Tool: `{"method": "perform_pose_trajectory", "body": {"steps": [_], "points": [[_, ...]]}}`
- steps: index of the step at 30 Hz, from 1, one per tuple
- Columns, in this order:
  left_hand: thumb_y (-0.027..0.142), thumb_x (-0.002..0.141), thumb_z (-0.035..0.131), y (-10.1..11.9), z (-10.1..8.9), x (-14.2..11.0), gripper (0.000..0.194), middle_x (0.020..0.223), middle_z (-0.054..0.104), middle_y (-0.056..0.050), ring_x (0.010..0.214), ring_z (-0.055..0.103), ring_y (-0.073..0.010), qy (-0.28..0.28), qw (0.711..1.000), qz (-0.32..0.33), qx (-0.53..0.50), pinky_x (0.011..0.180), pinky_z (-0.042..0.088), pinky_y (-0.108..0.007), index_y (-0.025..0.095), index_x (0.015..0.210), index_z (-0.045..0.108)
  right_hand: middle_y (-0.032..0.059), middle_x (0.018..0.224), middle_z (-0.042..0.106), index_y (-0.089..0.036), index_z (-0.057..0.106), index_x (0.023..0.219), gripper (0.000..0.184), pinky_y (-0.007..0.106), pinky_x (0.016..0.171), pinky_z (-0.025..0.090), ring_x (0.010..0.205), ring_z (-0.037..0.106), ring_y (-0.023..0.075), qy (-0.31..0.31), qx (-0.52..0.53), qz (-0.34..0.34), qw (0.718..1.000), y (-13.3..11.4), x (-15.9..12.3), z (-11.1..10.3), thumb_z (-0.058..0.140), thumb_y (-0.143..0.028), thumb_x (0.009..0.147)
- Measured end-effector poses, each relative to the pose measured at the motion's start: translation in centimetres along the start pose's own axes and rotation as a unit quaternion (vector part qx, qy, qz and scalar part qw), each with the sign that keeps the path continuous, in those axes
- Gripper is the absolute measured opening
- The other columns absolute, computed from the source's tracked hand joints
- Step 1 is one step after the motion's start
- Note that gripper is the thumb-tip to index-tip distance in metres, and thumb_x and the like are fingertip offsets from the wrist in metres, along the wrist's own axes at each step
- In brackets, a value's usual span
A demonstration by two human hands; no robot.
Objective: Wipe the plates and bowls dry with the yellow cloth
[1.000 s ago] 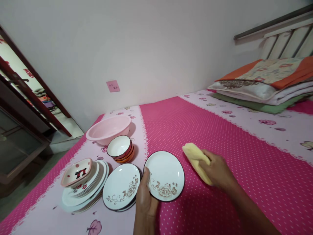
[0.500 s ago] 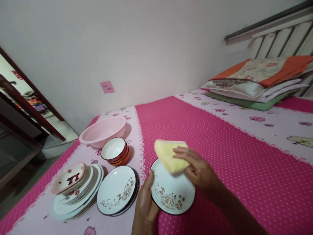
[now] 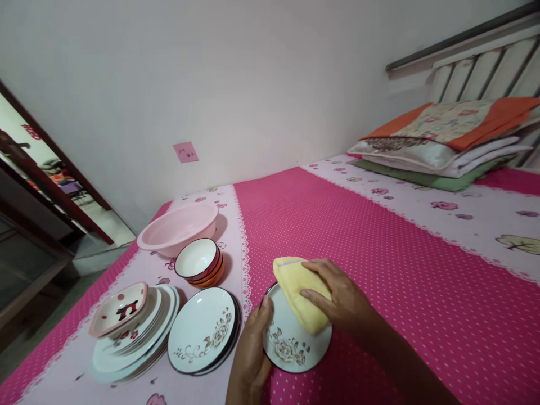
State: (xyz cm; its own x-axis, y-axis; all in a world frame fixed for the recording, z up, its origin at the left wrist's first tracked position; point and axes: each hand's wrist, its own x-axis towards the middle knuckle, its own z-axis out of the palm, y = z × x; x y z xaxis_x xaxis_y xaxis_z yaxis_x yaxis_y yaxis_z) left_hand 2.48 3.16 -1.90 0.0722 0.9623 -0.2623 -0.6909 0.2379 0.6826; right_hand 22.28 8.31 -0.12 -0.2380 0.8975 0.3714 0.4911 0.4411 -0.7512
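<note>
Head view, the only camera. The left hand [image 3: 251, 343] grips a round white ceramic plate with a dark rim and brown floral print [image 3: 291, 349] by its left edge, thumb over the rim, plate tilted above the pink polka-dot bedspread [image 3: 358, 225]. The right hand [image 3: 337, 298] is closed on a folded yellow cloth [image 3: 301, 289], fingers and thumb on its upper face; the cloth covers the plate's upper right part.

Change: one second ago the cloth is off to the plate's right, apart from it; half a second ago it is over the upper edge; now it lies lower across the face. Judgement: cloth and plate are in contact, and wiping is under way. Underside contact is hidden.

Left of the hand: a stack of matching dark-rimmed plates [image 3: 202, 329]; behind it, nested red and orange bowls with white insides [image 3: 196, 259], then a pale pink oval basin [image 3: 206, 225].

Writing: a pink paper note [image 3: 185, 152] on the wall carries dark handwritten marks, not legible. A red character-like decoration [image 3: 31, 131] beyond the doorway is too small to read. No brand seen.
</note>
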Motion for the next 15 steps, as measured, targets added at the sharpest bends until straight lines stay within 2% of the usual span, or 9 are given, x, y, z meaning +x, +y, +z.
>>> {"method": "perform_pose_trajectory", "body": {"steps": [4,9,12,15], "points": [[0.04,0.078,0.092,0.3,-0.1,-0.3,0.035,0.101,0.083,-0.014,0.115,0.075,-0.0352,-0.008,1.0,0.01,0.015,0.112,0.052,-0.046,0.014,0.1,0.082,0.0124,0.133,0.07,-0.023,0.059,0.14,0.052,0.048,0.102,0.049,0.12,0.065,0.0323,-0.036,0.038,0.063,0.997,-1.1,-0.2,0.2,0.061,-0.05,0.096],[0.034,0.08,0.09,0.6,-0.6,-0.7,0.041,0.103,0.082,-0.021,0.106,0.077,-0.0388,-0.011,0.998,-0.003,0.057,0.103,0.058,-0.051,0.008,0.109,0.081,0.0081,0.104,0.078,-0.02,0.068,0.122,0.047,0.039,0.08,0.052,0.093,0.072,0.0298,-0.1,0.078,0.107,0.986,-1.6,0.1,-0.2,0.066,-0.053,0.089],[0.032,0.078,0.092,0.6,-0.8,-0.7,0.043,0.104,0.082,-0.022,0.105,0.078,-0.0402,0.012,0.998,-0.005,0.059,0.101,0.059,-0.052,0.006,0.109,0.08,0.007,0.095,0.078,-0.018,0.071,0.108,0.043,0.036,0.073,0.052,0.087,0.071,0.0285,-0.095,0.107,0.106,0.984,-1.1,0.4,0.0,0.07,-0.054,0.084],[0.029,0.076,0.092,0.6,-0.8,-0.6,0.045,0.104,0.082,-0.022,0.108,0.076,-0.0405,0.064,0.998,0.005,0.02,0.102,0.059,-0.052,0.006,0.112,0.077,0.0067,0.094,0.078,-0.017,0.071,0.108,0.043,0.034,0.071,0.054,0.086,0.072,0.0269,-0.084,0.19,0.122,0.97,-0.6,0.4,0.5,0.071,-0.054,0.086]]}}
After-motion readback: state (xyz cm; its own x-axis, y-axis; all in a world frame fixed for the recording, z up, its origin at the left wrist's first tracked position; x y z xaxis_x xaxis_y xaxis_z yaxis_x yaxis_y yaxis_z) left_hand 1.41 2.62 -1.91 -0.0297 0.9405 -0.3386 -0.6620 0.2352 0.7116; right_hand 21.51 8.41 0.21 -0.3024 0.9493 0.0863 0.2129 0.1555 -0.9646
